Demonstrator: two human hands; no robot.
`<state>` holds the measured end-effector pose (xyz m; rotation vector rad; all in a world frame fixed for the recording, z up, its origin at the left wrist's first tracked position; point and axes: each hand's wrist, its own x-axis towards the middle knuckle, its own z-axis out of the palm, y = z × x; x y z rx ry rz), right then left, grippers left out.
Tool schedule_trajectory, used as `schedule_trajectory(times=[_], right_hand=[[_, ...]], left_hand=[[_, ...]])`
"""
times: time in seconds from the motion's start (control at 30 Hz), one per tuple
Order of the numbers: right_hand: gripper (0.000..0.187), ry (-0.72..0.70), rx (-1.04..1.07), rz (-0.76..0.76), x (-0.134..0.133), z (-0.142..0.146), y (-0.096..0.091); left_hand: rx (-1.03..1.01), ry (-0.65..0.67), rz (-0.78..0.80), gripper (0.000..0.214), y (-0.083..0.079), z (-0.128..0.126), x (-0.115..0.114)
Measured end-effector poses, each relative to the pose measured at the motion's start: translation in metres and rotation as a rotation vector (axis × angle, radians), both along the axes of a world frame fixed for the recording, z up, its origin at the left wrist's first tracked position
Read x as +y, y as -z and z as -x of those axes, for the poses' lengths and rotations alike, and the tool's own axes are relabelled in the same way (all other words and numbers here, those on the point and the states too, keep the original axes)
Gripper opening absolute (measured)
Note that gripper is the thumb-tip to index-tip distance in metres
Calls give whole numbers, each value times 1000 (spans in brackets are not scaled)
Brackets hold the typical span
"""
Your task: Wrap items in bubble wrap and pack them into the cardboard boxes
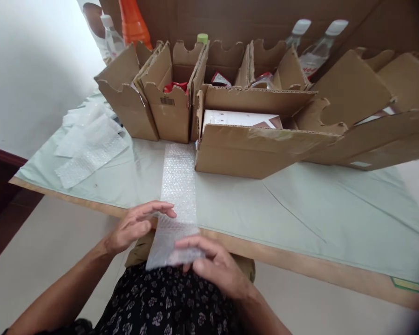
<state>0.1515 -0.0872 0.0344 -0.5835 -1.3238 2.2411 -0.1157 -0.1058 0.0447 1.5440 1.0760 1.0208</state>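
A long strip of bubble wrap (179, 181), perhaps a pouch, lies on the cloth and runs over the table's front edge above my lap. My left hand (136, 225) is just left of it, with extended fingers reaching over its edge and nothing in them. At the near right corner of the strip is my right hand (212, 263). Its thumb and fingers are around the film, and some fingertips show blurred through the clear plastic. Whether those fingertips are inside or beneath the plastic, I cannot tell.
A pile of bubble wrap pieces (91, 144) lies at the left. Several cardboard bins (171, 111) line the back, some holding red packets. A lower cardboard box (237, 151) with a white box (240, 118) inside stands in front. Behind are bottles (314, 53) and an orange object (134, 23).
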Motion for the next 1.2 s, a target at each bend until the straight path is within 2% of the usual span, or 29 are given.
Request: schedule_trajectory(times=[0.07,0.1,0.17,0.23,0.3,0.33,0.4,0.5,0.6,0.7,0.87,0.97,1.07,1.13,1.2], right_hand=[[45,106,87,77,15,14,-3],[45,164,96,93,23,22,-3],[52,253,54,96,35,34,-1],[68,309,-23,64,42,40,2],[81,364,-110,-27,43,37,6],[80,399,-160,-102,42,34,8],[64,475,-275,-327,37,25,11],[35,536,-425,-791,31,17,16],[33,497,-499,-1158,31,16,23],[37,389,-604,-1320,33,19,29],[33,297,-729,-1412,34,20,34],[31,298,-718,-1425,35,19,32],[30,288,-657,-1352,38,20,25],[27,285,-622,-1269,40,22,21],[23,292,-604,-1178,43,24,18]], left_hand=[[-120,-57,81,73,4,-2,-10],[-112,-127,102,76,7,-4,-11],[13,-303,130,65,14,-11,-5],[181,-457,114,48,21,-18,3],[314,-534,53,42,27,-22,11],[364,-546,23,43,29,-23,13],[444,-558,-14,48,33,-24,16],[535,-563,-33,52,36,-24,14],[606,-577,-87,52,38,-26,12],[652,-582,-139,52,41,-27,12],[725,-601,-251,50,35,-22,8],[735,-490,-390,51,25,-19,-1],[729,-299,-472,40,20,-19,-11],[703,-276,-478,29,20,-20,-15],[652,-314,-453,25,21,-22,-15]])
